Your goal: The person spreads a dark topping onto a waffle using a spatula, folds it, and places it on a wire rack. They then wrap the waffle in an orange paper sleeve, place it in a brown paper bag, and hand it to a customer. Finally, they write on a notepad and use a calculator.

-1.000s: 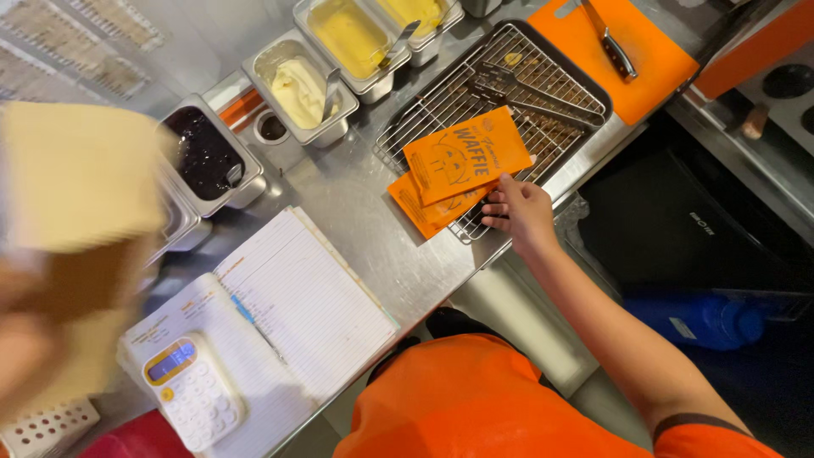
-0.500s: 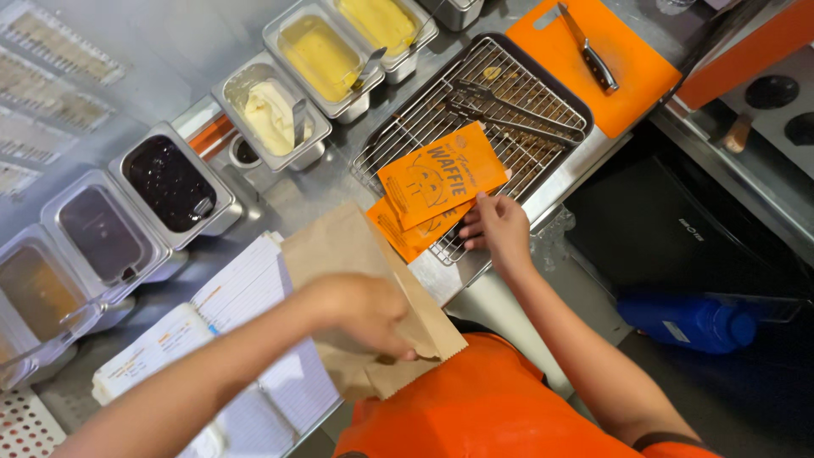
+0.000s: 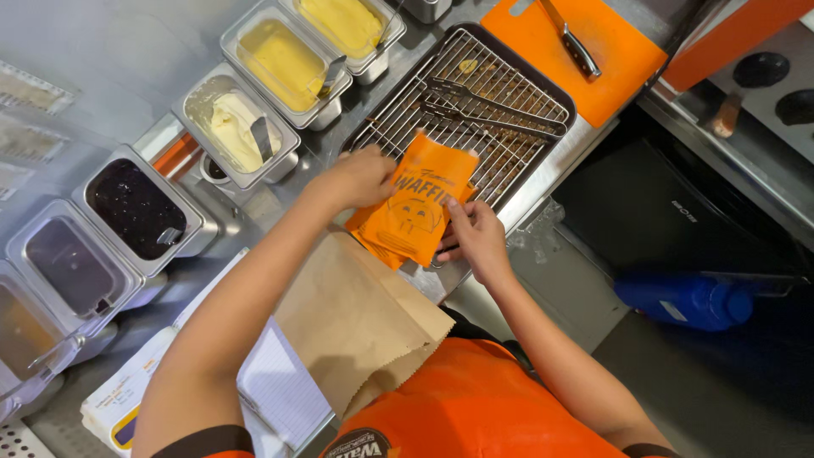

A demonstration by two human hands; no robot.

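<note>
Left hand has come off the brown paper bag, now lying at the table's near edge, and both it and the right hand now pinch the orange paper sleeve by the wire rack.

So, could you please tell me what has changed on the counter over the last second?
The left hand brought a brown paper bag in from the left, laid it on the counter edge, let go and reached to the orange sleeve, which both hands now hold. The right hand stayed at the sleeve. The wire rack, tongs and topping tubs are unchanged.
</note>
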